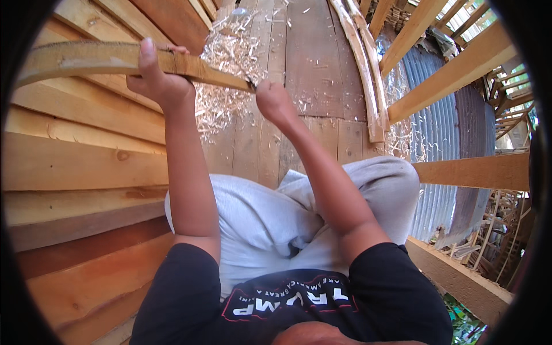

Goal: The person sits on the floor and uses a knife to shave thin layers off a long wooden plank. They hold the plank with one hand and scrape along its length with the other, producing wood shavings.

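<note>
A long, curved wooden piece [92, 56] reaches from the far left edge toward the middle, held up off the floor. My left hand [167, 83] is wrapped around it, with the thumb across the near face. At the tapered right end of the wood, my right hand [275, 100] is closed in a fist. A small dark edge shows between that fist and the wood; what the fist holds is mostly hidden by the fingers.
Curly wood shavings [221, 106] cover part of the plank floor [313, 52]. Boards [80, 164] line the left side. Two pale wooden strips [368, 86] lie at the floor's right edge, beside wooden rails [454, 72] and corrugated metal sheeting [428, 86]. My crossed legs [253, 213] are below.
</note>
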A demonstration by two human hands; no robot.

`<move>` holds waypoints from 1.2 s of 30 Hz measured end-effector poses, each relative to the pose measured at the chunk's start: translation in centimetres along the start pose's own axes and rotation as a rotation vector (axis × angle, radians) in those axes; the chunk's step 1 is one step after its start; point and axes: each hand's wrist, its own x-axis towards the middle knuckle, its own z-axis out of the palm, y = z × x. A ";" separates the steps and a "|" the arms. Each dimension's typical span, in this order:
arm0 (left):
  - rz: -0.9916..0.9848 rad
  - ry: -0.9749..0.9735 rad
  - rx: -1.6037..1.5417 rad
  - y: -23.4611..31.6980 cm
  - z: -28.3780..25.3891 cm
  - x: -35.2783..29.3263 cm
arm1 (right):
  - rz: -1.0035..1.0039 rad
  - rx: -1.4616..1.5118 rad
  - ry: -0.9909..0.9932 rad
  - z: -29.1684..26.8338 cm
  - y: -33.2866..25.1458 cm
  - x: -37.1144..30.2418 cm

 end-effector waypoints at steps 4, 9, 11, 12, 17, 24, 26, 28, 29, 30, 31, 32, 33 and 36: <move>-0.014 0.030 0.017 0.6 0.7 -0.7 | -0.007 -0.095 0.067 0.7 1.0 0.2; -0.002 0.018 0.000 0.9 1.8 -0.4 | -0.116 -0.364 0.014 0.4 12.2 3.9; -0.020 0.024 -0.016 0.6 1.2 -0.3 | -0.099 -0.507 -0.122 -0.1 12.2 3.7; -0.014 0.020 -0.004 0.6 0.4 -0.4 | -0.065 -0.433 -0.139 0.1 8.8 2.4; 0.038 0.008 -0.003 0.0 0.0 -0.2 | 0.077 -0.178 -0.101 -0.6 0.1 0.3; 0.031 0.010 -0.007 0.6 0.6 -0.4 | 0.089 -0.122 0.069 0.5 2.2 1.2; 0.001 -0.025 0.034 1.0 0.5 -0.5 | 0.073 -0.152 0.048 0.4 1.5 0.7; 0.003 -0.027 0.038 0.7 0.1 -0.5 | 0.030 -0.209 0.022 -0.3 0.0 -0.6; 0.028 -0.013 0.026 0.6 -0.4 -0.1 | -0.011 -0.249 0.002 -0.8 -2.2 -2.0; 0.041 -0.001 0.010 0.4 -0.5 -0.1 | -0.042 -0.290 -0.013 -1.2 -3.1 -2.8; 0.042 0.011 0.016 0.3 -0.6 0.0 | -0.048 -0.273 -0.009 -0.9 -2.5 -1.8; 0.035 0.021 0.019 0.5 -0.3 -0.1 | -0.045 -0.257 -0.001 -0.4 -0.7 -0.3; 0.029 0.031 0.021 0.7 0.0 -0.3 | -0.045 -0.242 0.007 0.3 1.7 0.8; 0.019 -0.033 0.094 0.5 0.9 -0.4 | -0.059 -0.433 -0.046 -0.5 11.1 5.1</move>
